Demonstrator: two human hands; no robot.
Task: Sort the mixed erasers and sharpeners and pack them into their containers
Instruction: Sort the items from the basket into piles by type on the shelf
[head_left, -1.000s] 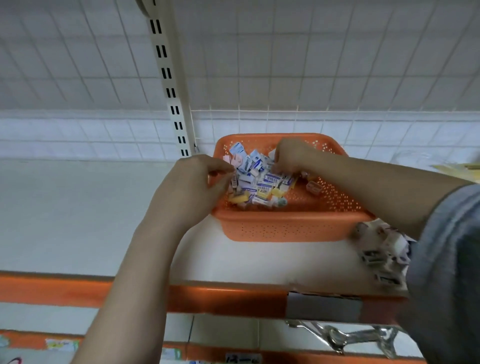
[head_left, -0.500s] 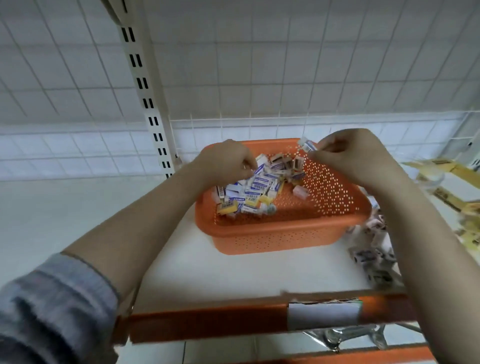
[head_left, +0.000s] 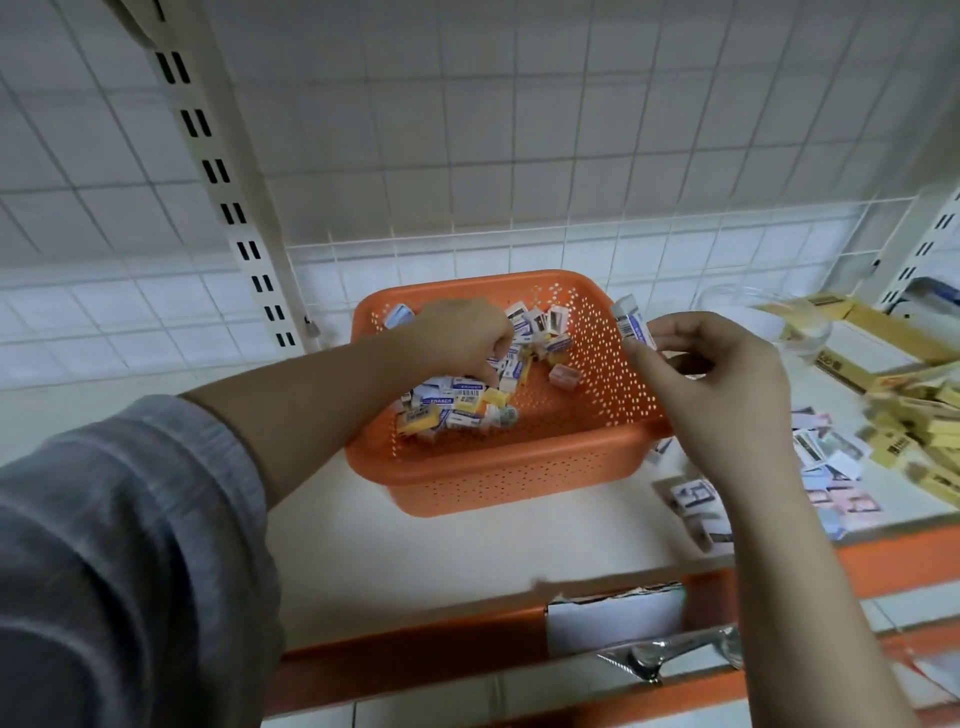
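Boxed eraser (head_left: 632, 323) is pinched at its lower end by the right hand (head_left: 717, 384), thumb and fingertips clamped on it, held just above the right rim of the orange basket (head_left: 509, 467), likely lifted clear so it can go to its own container. Mixed pile of erasers and sharpeners (head_left: 462, 395) sits in the basket's left half, right half of its floor nearly bare bar one loose sharpener (head_left: 563, 375). Left hand (head_left: 462, 340) is down in the pile with fingers curled into the pieces; cannot tell if it actually grips one. Basket stands mid-shelf, close to the back wall grid. Already-separated small boxes (head_left: 831, 467) lie on the shelf (head_left: 415, 561) between the basket's right side and the front right edge, so sorting looks partly done. Clear container (head_left: 763, 317) near the back right corner, flat yellow cartons (head_left: 914, 415) along the right edge
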